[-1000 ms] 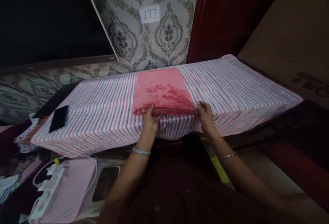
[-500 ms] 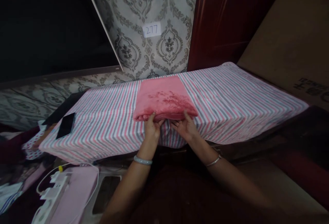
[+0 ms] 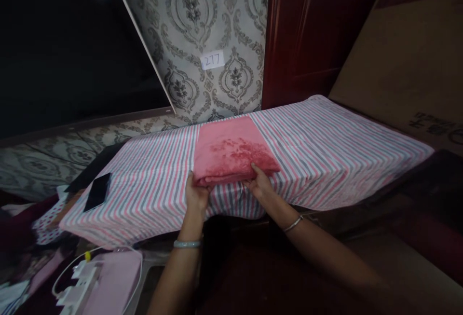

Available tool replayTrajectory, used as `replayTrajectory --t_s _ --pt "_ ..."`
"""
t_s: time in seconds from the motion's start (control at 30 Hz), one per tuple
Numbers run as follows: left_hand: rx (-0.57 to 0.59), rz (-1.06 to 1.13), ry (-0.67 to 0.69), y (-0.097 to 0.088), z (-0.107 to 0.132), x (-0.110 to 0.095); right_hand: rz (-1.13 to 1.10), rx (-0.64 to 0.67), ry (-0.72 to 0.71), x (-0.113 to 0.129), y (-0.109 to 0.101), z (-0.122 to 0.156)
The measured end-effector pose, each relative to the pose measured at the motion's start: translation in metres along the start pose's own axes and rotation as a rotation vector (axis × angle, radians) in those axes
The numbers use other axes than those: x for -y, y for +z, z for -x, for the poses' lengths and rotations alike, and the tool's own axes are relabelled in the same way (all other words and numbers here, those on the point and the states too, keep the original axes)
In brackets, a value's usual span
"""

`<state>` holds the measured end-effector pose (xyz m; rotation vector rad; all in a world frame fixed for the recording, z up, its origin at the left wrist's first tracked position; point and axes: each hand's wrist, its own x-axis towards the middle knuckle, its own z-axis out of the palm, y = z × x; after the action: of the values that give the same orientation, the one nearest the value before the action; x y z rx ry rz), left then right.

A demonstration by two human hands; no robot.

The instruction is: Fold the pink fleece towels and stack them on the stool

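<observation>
A pink folded towel (image 3: 231, 148), marked with a darker red pattern, lies on the striped cloth (image 3: 314, 146) that covers the table. At the towel's near left corner, my left hand (image 3: 197, 193) grips the folded edge, thumb on the side and fingers partly hidden beneath. My right hand (image 3: 259, 184) pinches the near edge right of its middle, with the thumb on top and the other fingers under the fold. Layers of the fold show between the two hands.
A dark phone (image 3: 97, 191) lies on the cloth at the left. Behind stand a large black screen (image 3: 72, 49) and a cardboard box (image 3: 401, 59) at the right. A white power strip (image 3: 81, 286) with a cable is at the lower left.
My left hand has slid left along the near edge to the towel's corner. My right hand has shifted slightly left along that edge. The view has tilted up a little.
</observation>
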<state>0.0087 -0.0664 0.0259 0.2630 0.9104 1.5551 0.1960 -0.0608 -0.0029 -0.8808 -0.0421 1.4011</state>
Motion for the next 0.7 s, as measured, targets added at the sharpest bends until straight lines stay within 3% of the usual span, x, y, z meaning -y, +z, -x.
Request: replayTrajectory --t_s 0.13,0.27,0.37,0.43,0.5,0.57,0.7 --pt "0.01 -0.079 -0.127 0.021 -0.001 -0.018 0.047 0.03 -0.075 0.008 0.007 -0.003" --pt "0.093 -0.045 -0.064 0.04 0.027 -0.013 0.071 0.118 -0.172 0.05 0.006 -0.006" --pt "0.257 -0.067 -0.073 0.035 0.057 0.008 0.137 0.188 -0.263 0.089 -0.022 -0.012" --pt "0.295 -0.105 -0.193 0.024 0.069 0.024 0.218 0.161 -0.258 0.105 -0.051 -0.018" --pt "0.239 -0.148 -0.311 0.012 0.072 0.036 0.292 0.128 -0.207 0.109 -0.078 -0.022" --pt "0.18 -0.185 -0.341 0.004 0.068 0.044 0.311 0.105 -0.166 0.103 -0.095 -0.023" --pt "0.24 -0.22 -0.311 0.004 0.061 0.047 0.239 0.091 -0.163 0.088 -0.097 -0.013"
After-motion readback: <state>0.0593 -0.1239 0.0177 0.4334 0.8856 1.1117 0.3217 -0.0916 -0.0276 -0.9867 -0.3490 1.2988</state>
